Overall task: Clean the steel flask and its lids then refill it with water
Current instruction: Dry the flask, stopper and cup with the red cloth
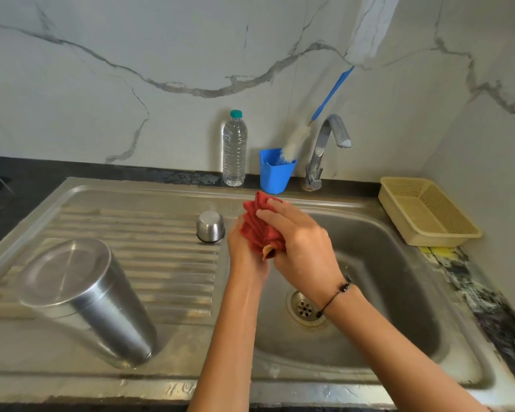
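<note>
- Lower left of the frame, nearest the camera: the steel flask (85,301) stands upside down on the ribbed draining board of the steel sink (149,263), its flat base facing up.
- Lower centre: two bare forearms rise from the bottom edge toward the middle of the frame, over the sink's basin; the drain (305,307) shows between them, just below the right wrist, which wears a thin black bracelet (338,294).
- Centre: the left hand (244,248) and the right hand (298,242) both grip a crumpled red cloth (260,230), fingers curled round it; the right hand lies over the top and the left cups it from below and the side. Whether anything is wrapped inside the cloth I cannot tell.
- Just left of the hands, on the far end of the draining board: a small steel lid (210,226) sits upside down like a cup, apart from the flask.
- Right of centre: a cream plastic basket (428,211) rests on the sink's right rim.
- Far, along the dark counter against the marble wall: a clear water bottle (234,150) with a green cap, a blue cup (275,175) holding a bottle brush (298,141) with a blue handle, and the tap (324,150).
</note>
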Demonstrator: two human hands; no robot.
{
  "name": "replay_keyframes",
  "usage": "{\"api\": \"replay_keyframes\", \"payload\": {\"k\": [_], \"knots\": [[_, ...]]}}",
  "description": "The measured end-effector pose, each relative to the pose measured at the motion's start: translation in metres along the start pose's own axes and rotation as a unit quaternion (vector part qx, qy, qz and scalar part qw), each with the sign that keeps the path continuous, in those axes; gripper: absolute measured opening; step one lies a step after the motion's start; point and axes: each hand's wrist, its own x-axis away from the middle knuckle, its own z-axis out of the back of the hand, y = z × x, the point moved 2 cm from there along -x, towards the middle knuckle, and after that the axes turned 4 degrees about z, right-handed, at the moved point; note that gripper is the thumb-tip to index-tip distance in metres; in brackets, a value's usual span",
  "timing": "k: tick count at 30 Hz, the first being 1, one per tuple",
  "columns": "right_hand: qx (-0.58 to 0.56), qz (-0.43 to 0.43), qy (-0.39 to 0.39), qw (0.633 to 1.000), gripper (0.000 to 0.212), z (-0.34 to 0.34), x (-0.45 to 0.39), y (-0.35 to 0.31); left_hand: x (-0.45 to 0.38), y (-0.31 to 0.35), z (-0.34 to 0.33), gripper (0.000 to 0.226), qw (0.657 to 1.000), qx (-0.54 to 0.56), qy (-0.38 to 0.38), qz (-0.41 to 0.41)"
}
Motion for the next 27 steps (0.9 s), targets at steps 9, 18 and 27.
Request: {"api": "replay_keyframes", "payload": {"k": [9,18,27], "knots": [[-0.037,-0.117,-0.144,0.982,0.037,0.008,-0.010,0.023,0.001,-0.009,-0.002,0.037,0.988,-0.123,0.073,-0.052],[-0.206,-0.209,-0.026,0.956,0.042,0.019,-0.004,0.021,-0.005,0.002,0.007,0.025,0.995,-0.040,0.078,-0.036],[-0.035,-0.102,-0.075,0.991,0.044,0.002,-0.003,0.006,-0.003,-0.001,0.009,0.028,0.999,-0.018,0.048,-0.010]]}}
